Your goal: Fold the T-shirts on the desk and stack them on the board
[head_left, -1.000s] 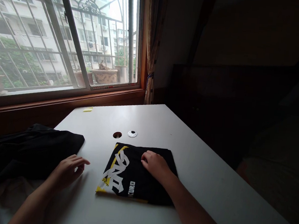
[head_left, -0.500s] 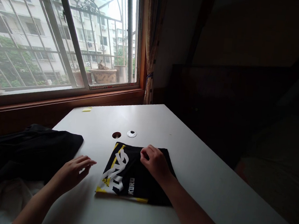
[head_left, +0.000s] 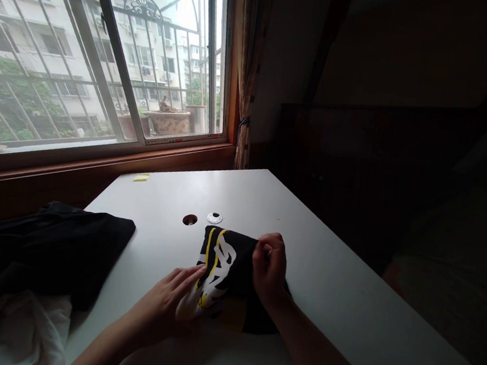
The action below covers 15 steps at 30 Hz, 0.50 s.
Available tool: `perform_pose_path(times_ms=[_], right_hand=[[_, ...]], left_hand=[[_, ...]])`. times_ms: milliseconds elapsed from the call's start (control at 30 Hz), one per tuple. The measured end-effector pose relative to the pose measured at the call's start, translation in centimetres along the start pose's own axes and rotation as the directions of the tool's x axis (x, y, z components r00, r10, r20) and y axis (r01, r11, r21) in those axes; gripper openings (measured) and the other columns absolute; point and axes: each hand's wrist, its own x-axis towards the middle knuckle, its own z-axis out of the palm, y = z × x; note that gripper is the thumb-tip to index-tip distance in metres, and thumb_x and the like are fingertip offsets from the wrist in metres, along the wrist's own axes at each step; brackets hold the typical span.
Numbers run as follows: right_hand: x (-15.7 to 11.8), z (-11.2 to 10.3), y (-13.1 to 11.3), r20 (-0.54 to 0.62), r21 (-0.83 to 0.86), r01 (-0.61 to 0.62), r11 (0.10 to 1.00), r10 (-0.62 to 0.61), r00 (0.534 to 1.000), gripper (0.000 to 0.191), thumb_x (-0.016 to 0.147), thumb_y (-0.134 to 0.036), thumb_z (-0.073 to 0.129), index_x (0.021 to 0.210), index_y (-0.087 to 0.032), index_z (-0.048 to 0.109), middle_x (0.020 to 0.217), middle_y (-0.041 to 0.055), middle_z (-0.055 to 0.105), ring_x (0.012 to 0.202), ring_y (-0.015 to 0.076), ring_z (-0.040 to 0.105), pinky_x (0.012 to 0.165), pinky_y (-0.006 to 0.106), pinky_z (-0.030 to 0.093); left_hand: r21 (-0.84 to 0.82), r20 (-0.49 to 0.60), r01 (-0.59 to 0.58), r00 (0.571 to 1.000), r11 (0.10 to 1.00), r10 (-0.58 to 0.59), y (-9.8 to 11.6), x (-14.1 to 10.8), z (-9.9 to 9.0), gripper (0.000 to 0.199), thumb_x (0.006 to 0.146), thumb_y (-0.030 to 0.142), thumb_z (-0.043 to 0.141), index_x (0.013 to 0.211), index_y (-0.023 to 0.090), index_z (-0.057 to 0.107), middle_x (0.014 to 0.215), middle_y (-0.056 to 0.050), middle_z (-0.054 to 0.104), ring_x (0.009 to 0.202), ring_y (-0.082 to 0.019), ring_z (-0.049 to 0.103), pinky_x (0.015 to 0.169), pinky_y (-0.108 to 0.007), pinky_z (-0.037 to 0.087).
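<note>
Head view shows a folded black fabric garment [head_left: 242, 263] with white lettering and yellow stripes, lying on a smooth white tabletop [head_left: 343, 307], nearer the person than a dark round hole [head_left: 190, 220]. To the hole's near right, the right hand [head_left: 272, 268] pinches the garment's far edge in curled fingers. Directly nearer than the hole, the left hand [head_left: 172, 299] touches the lettered side, fingers extended; whether they grip, I cannot tell.

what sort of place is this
Probably a room in a home, perhaps in an apartment block: a barred window facing another residential-looking building, a tied-back curtain, and clothes on a white table.
</note>
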Motion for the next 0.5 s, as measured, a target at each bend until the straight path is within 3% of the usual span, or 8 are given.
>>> perform_pose_path(times_ms=[133,267,433,500], right_hand=[[0.3,-0.2,-0.2,-0.059,0.013,-0.007,1.000,0.007,0.998,0.011,0.098,-0.017,0.049,0.103,-0.027,0.052,0.093,0.0024,0.052,0.078,0.0187,0.054,0.062,0.031,0.048],[0.4,-0.3,-0.2,-0.064,0.046,-0.006,0.999,0.008,0.998,0.011,0.097,-0.017,0.050,0.100,-0.027,0.052,0.091,0.0020,0.053,0.077,0.0181,0.054,0.064,0.032,0.048],[0.4,-0.4,-0.3,0.041,0.068,0.041,0.997,-0.043,0.998,0.018,0.092,-0.011,0.055,0.101,-0.026,0.054,0.089,0.0008,0.055,0.078,0.0172,0.057,0.069,0.032,0.049],[0.5,-0.3,-0.6,0.111,0.062,0.048,0.997,-0.055,0.992,0.019,0.090,-0.009,0.056,0.100,-0.026,0.055,0.087,-0.0004,0.057,0.077,0.0163,0.058,0.069,0.031,0.050]], left_hand=[[-0.013,-0.060,0.034,0.998,0.999,-0.035,0.2,0.5,0.4,0.072,0.086,0.024,0.070,0.152,0.031,0.040,0.143,-0.011,0.056,0.118,-0.029,0.061,0.098,-0.043,0.055],[-0.150,-0.156,0.157,0.971,0.976,-0.180,-1.3,0.2,0.3,0.040,0.093,0.015,0.050,0.130,0.027,0.061,0.122,-0.007,0.068,0.102,-0.022,0.069,0.085,-0.031,0.057],[-0.143,-0.415,0.250,0.863,0.958,-0.287,-3.8,-0.5,-0.9,0.034,0.092,0.016,0.048,0.119,0.024,0.066,0.107,-0.004,0.074,0.093,-0.022,0.071,0.079,-0.031,0.057],[-0.094,-0.545,0.271,0.791,0.958,-0.278,-4.2,-1.2,-2.0,0.032,0.092,0.019,0.049,0.119,0.023,0.067,0.105,-0.004,0.073,0.090,-0.022,0.071,0.076,-0.030,0.056]])
